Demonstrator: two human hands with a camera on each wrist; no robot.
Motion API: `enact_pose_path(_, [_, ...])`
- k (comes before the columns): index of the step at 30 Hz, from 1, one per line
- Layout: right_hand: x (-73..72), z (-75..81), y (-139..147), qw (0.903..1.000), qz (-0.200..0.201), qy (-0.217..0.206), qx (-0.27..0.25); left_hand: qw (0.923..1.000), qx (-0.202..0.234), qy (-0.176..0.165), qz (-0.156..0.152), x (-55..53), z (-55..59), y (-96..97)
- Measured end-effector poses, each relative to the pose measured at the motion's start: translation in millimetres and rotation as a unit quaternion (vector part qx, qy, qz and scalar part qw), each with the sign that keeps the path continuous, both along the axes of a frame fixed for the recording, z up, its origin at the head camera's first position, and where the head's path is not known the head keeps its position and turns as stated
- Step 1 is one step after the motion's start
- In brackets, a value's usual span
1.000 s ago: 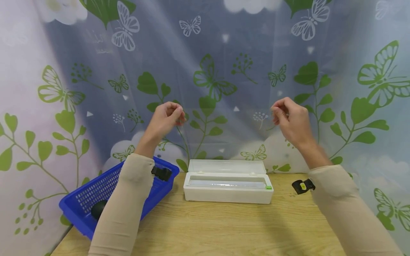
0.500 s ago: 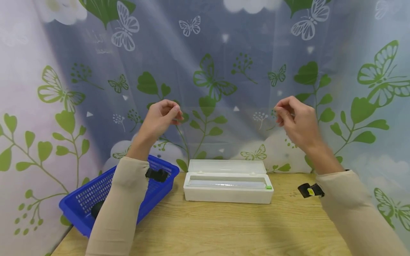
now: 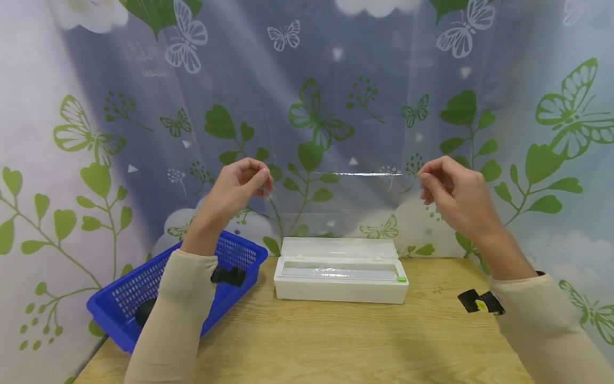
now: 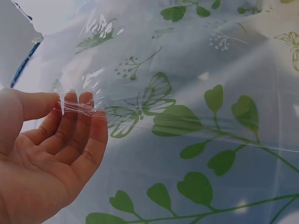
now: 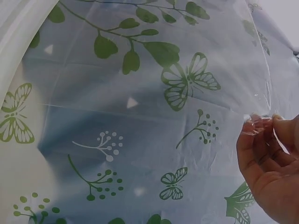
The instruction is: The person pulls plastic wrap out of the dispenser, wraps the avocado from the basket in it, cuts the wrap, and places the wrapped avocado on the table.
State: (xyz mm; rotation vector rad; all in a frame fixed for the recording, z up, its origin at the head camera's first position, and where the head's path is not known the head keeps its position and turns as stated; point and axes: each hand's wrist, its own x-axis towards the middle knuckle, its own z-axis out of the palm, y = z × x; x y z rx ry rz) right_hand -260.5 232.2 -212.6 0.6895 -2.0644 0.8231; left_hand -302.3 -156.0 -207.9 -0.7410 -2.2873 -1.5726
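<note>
A sheet of clear cling film (image 3: 364, 174) spans the gap between my raised hands, its edge catching a bright line of light. My left hand (image 3: 240, 184) pinches one end; in the left wrist view the bunched film (image 4: 79, 108) lies between thumb and fingertips. At the other end my right hand (image 3: 458, 197) pinches the film, which wrinkles over the fingertips (image 5: 256, 123) in the right wrist view. Below the film, on the table, stands a white cling film dispenser (image 3: 340, 292) with its clear lid (image 3: 338, 249) raised and a film roll (image 3: 336, 273) inside.
A blue plastic basket (image 3: 240, 294) stands at the left, partly behind the left sleeve (image 3: 168, 314), with a dark rounded object (image 3: 144, 312) in it. A green slider (image 3: 401, 279) sits at the dispenser's right end. A patterned curtain (image 3: 384, 69) hangs behind the wooden table (image 3: 336, 341).
Both hands have drawn apart, the left moving left and the right moving right, and now sit slightly lower. A bright glint has appeared along the film. Dispenser and basket stay in place.
</note>
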Motion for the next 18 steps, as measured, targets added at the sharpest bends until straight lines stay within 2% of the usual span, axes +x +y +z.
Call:
enact_pose_path(7, [12.5,-10.3,1.6,0.9997,0.014,-0.009,0.015,0.9997,0.005,0.004,-0.024,4.7,-11.1,-0.6])
enact_pose_path(12, [18.3,-19.0,1.1,0.9996,0.011,-0.014,0.024,0.9993,0.003,-0.005,-0.036,8.4,-20.6,0.3])
enact_pose_path(18, [22.7,-30.6,1.0,0.9988,0.033,-0.022,0.028,0.9983,-0.004,-0.02,-0.055,17.7,-33.3,-1.1])
